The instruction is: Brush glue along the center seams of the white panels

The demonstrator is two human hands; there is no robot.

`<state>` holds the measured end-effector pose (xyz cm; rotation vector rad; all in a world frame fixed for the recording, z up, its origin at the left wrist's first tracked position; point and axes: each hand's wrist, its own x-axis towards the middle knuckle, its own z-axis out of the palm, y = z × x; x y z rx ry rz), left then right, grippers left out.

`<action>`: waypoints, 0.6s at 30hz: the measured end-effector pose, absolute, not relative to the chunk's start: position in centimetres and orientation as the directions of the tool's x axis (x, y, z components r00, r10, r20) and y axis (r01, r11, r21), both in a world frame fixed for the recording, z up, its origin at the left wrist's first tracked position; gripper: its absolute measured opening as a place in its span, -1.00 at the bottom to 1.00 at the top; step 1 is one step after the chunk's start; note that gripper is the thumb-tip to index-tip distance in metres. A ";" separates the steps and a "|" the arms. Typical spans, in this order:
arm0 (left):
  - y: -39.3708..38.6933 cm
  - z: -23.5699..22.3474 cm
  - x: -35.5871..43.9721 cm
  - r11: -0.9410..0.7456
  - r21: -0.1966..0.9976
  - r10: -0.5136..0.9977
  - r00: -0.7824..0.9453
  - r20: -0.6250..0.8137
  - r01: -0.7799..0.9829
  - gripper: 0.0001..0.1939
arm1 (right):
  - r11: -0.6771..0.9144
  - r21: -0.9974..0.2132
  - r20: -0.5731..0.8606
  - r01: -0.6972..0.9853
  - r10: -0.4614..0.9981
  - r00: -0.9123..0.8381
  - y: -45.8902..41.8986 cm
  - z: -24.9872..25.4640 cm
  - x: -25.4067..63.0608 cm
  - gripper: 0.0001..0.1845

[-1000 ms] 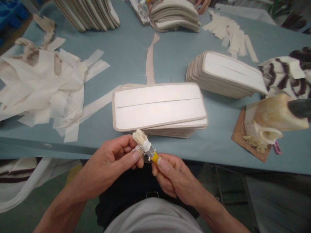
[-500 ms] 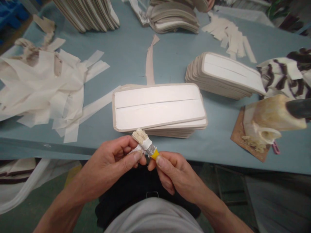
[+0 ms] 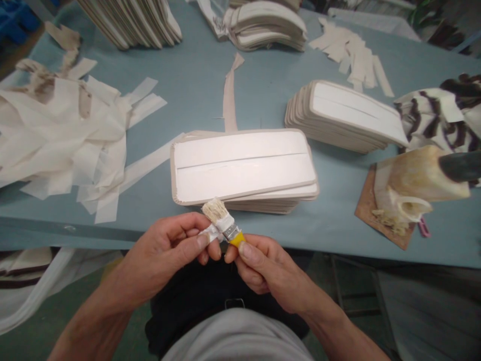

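Observation:
My right hand (image 3: pixel 263 260) pinches the yellow handle of a paintbrush (image 3: pixel 224 220) between thumb and fingers. The brush has pale bristles pointing up and left, with white tape or coating around the upper part of its metal band. Beside the band, my left hand (image 3: pixel 176 248) is closed on a small crumpled white scrap (image 3: pixel 211 232), possibly tape or paper. Just beyond the bristles lies a stack of rounded rectangular panels (image 3: pixel 244 170), white-faced with beige edges. The top panel sits slightly askew on those below.
Loose pale strips (image 3: pixel 75 135) heap up on the left of the blue-green table (image 3: pixel 195 85). A second panel stack (image 3: pixel 345 113) stands to the right. Nearer is a stained plastic container (image 3: pixel 413 175) on a brown board. More stacked panels (image 3: pixel 131 20) stand at the back.
The left fingers have drawn slightly away from the brush with the white scrap, showing more of it. The brush has tilted a little. The whole view has shifted slightly.

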<state>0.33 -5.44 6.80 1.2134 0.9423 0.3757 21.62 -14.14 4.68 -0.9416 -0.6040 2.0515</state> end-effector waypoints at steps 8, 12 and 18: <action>-5.9 6.3 -0.4 0.447 0.869 0.671 0.563 -0.483 0.213 -0.53 | -0.554 -0.711 -0.442 -0.433 0.831 -0.338 -14.1 4.4 21.6 -0.42; -5.9 6.3 -0.6 0.494 0.846 0.636 0.580 -0.509 0.200 -0.53 | -0.561 -0.699 -0.436 -0.444 0.826 -0.357 -14.3 4.1 21.4 -0.36; -5.9 6.0 -0.9 0.493 0.844 0.631 0.581 -0.514 0.212 -0.54 | -0.575 -0.692 -0.456 -0.436 0.817 -0.353 -14.4 4.1 21.0 -0.33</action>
